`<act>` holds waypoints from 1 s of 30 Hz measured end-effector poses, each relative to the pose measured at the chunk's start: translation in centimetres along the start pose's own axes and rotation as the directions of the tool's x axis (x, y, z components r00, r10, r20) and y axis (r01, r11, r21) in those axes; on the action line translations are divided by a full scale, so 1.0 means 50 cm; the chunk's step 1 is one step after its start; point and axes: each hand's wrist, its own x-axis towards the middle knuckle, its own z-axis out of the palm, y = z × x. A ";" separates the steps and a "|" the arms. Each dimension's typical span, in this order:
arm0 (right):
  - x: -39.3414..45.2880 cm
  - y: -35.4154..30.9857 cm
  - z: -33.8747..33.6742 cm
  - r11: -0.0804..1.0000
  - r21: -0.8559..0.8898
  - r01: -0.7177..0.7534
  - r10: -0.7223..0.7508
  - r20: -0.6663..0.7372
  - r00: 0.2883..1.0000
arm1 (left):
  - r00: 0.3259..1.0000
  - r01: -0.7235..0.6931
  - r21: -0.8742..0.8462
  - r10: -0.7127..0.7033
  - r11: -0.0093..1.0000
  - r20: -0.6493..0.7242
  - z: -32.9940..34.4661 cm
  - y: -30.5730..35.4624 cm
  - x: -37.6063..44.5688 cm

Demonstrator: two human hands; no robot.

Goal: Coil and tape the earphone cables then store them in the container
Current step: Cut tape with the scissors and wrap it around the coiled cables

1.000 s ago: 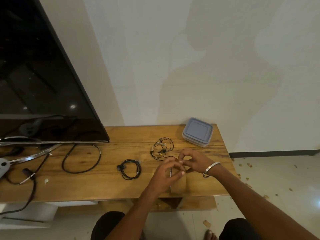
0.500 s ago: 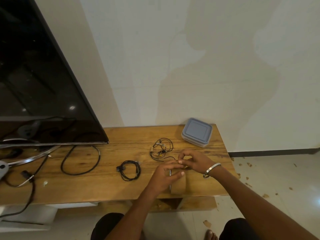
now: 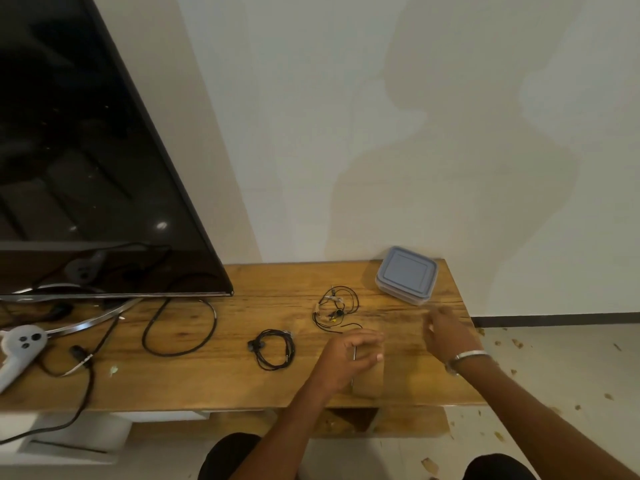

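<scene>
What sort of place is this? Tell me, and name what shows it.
Most likely a living room at home: a flat-screen television stands on a low wooden TV bench against a plain wall, with a white game controller beside its stand.

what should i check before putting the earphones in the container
1. Container within reach of right hand: ok, it stands just beyond the fingers.
2. Lid off: not ok, the lid is on.
3. Right hand free to open it: cannot tell, it is blurred.
4. Far coil taped: ok, pale bands show on it.
5. Near coil taped: cannot tell, no band clearly shows.
6. Left hand free: not ok, it rests over the tape roll with a thin strand at its fingers.
</scene>
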 end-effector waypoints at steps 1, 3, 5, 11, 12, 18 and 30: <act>-0.007 0.014 0.011 0.991 -0.109 -0.074 0.077 0.025 0.997 | 1.000 0.005 0.005 -0.005 1.000 0.005 0.000 0.001 0.000; -0.017 0.034 0.027 0.955 -0.234 -0.180 0.199 0.059 0.978 | 1.000 0.017 0.027 -0.018 0.999 0.013 -0.003 0.005 0.001; -0.024 0.044 0.042 0.946 -0.220 -0.240 0.267 0.102 0.958 | 1.000 0.019 0.044 -0.020 0.999 0.015 -0.005 0.006 0.000; -0.031 0.066 0.073 0.967 -0.053 -0.250 0.253 0.057 0.966 | 1.000 -0.024 0.099 0.024 0.995 0.007 -0.007 0.010 -0.002; -0.031 0.068 0.072 0.968 -0.036 -0.250 0.251 0.040 0.967 | 1.000 -0.030 0.109 0.029 0.994 0.009 -0.008 0.012 0.000; -0.047 0.076 0.072 0.898 -0.097 -0.430 0.430 -0.022 0.903 | 0.997 -0.076 0.180 0.075 0.981 0.008 -0.008 0.015 0.003; -0.036 0.090 0.069 0.910 -0.133 -0.392 0.405 0.096 0.909 | 1.000 -0.011 0.108 0.012 0.994 -0.012 -0.008 0.013 0.009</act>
